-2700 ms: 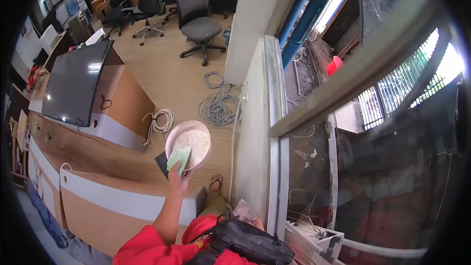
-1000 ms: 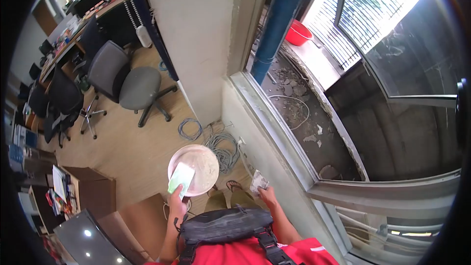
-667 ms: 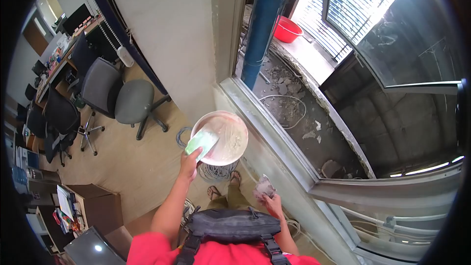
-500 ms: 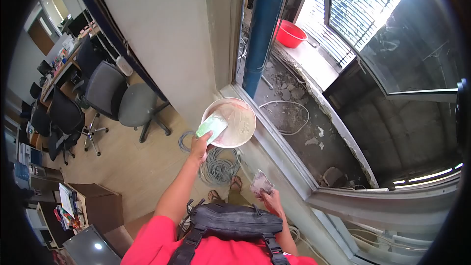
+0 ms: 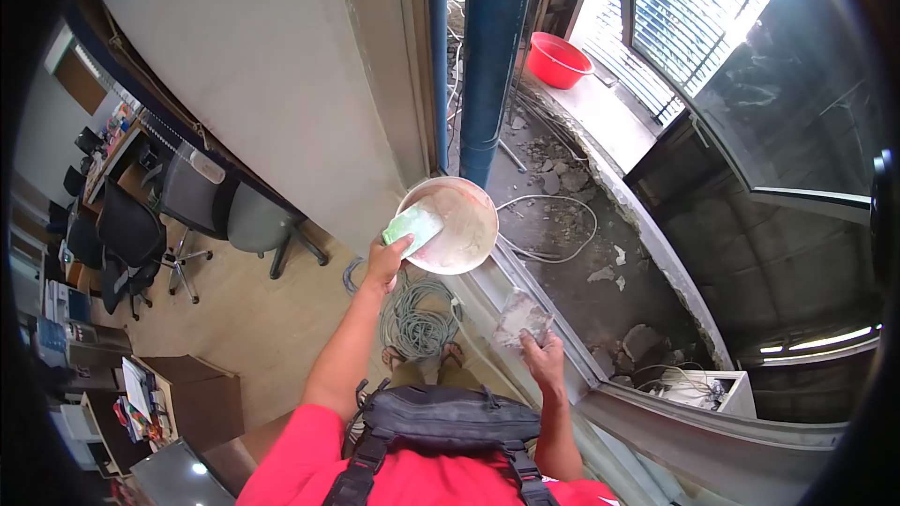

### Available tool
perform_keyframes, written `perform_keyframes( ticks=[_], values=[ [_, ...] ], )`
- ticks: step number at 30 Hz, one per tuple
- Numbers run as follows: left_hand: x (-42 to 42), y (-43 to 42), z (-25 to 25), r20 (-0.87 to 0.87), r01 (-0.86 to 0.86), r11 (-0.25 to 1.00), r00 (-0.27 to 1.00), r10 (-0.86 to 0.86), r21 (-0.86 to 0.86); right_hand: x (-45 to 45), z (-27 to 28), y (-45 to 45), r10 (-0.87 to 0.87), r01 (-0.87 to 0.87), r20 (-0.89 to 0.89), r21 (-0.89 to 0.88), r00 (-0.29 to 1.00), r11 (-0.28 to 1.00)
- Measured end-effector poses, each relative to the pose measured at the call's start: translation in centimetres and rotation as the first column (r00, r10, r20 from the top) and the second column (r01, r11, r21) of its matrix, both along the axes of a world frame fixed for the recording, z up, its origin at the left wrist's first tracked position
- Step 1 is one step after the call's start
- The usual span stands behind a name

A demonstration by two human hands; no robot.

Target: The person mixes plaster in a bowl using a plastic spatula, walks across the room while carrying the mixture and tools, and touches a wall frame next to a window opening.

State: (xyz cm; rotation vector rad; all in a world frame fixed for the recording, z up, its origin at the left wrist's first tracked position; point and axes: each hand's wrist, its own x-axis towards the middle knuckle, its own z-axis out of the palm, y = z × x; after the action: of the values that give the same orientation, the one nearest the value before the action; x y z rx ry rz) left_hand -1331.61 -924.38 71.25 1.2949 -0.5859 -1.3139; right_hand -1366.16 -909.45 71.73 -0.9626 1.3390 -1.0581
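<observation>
A round white bucket [image 5: 473, 225] with pale, pasty filler inside is near the window sill. My left hand [image 5: 386, 260] is closed at its left rim, thumb over a pale green flat piece [image 5: 412, 228] smeared with white that reaches into the bucket. Whether those fingers also grip the rim, or the sill bears the bucket, I cannot tell. To the lower right, my right hand [image 5: 544, 356] is closed on a flat scraper [image 5: 522, 319] coated with greyish-white filler. It is over the window frame, apart from the bucket.
A coil of grey cable [image 5: 417, 319] lies on the floor by my feet. The window frame [image 5: 562, 333] runs diagonally on the right, with rubble [image 5: 561, 173] and a red basin [image 5: 560, 61] beyond. A blue pipe [image 5: 492, 66] stands ahead; office chairs [image 5: 258, 220] are at left.
My right hand has lifted the scraper up and forward, over the window frame. My left hand remains at the bucket with the green piece. The view has turned slightly.
</observation>
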Motion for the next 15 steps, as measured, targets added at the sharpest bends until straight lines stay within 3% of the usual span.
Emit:
perform_keyframes(
  ticks=[4,8,15],
  values=[
    [1.0,-2.3,-0.8,-0.113,0.001,0.995,0.994,0.01,0.103,0.7,1.1,-0.2,-0.052,0.045,0.091,0.076,0.994,0.996],
    [1.5,-4.5,-2.5,-0.196,0.043,0.988,0.98,-0.013,0.149,1.0,1.0,0.7,-0.021,0.017,0.03,0.101,0.999,0.995],
    [2.5,-5.8,-4.4,-0.206,0.108,0.971,0.976,-0.063,0.215,1.0,1.2,1.6,-0.028,0.022,0.031,0.178,0.999,0.984]
  ],
)
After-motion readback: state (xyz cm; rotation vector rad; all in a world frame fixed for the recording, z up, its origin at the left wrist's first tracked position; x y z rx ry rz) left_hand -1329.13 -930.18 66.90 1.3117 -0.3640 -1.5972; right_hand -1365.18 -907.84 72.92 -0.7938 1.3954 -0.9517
